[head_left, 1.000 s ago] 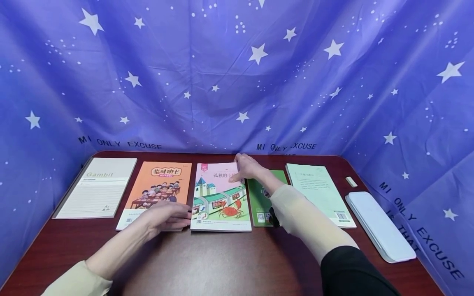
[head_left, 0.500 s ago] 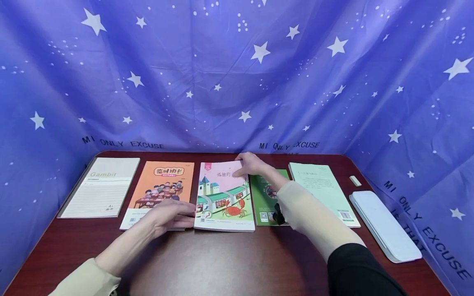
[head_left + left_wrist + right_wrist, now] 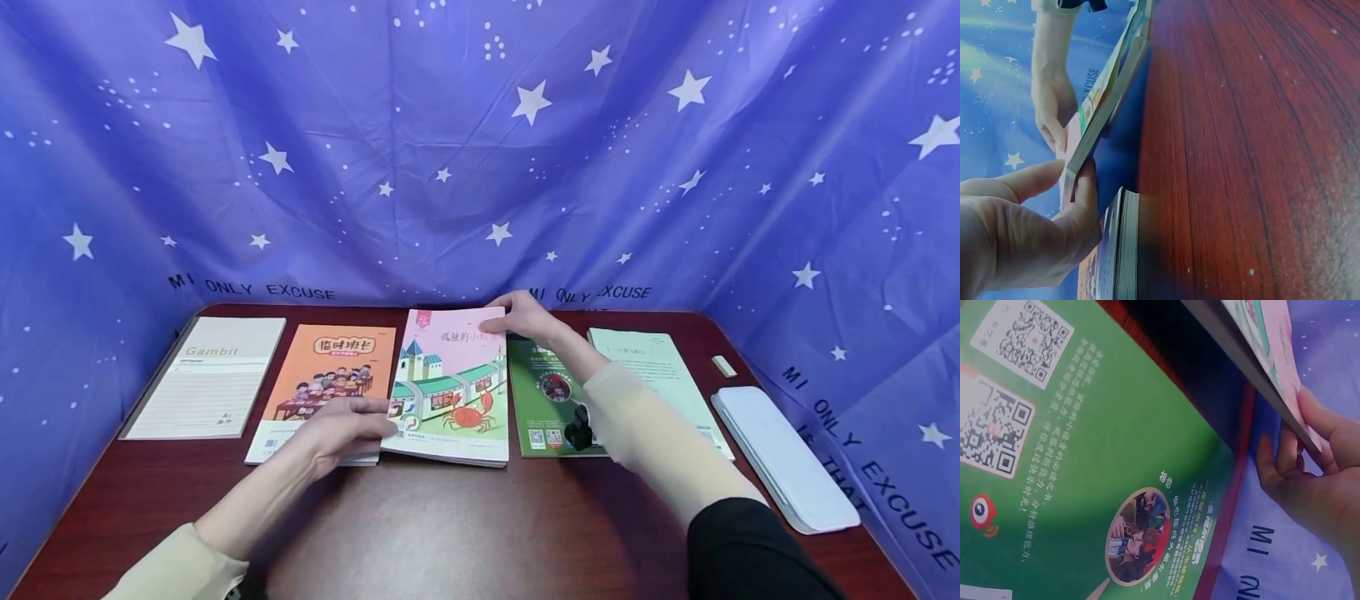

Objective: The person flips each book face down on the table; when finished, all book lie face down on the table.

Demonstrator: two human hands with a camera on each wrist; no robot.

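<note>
- Paperback with pink cover, green train and red crab sits mid-row, held tilted. Near-left corner is clear of the dark red wooden surface; I can't tell if the near-right corner touches.
- Left hand pinches that near-left corner: thumb on cover, fingers curled below, gap only book-thick.
- Right hand pinches the far-right corner, same way. Diagonal grip; I'd guess it's to stop sag and twist.
- Orange-and-white paperback with cartoon children lies flat just below the left hand.
- Green paperback with round picture lies flat to the right, partly behind the forearm in my head view.
- White lined "Gambit" notebook and pale mint-green paperback end the row; spacing probably leaves finger room.
- Slim white case and small white block sit far right, likely parked out of reach paths.
</note>
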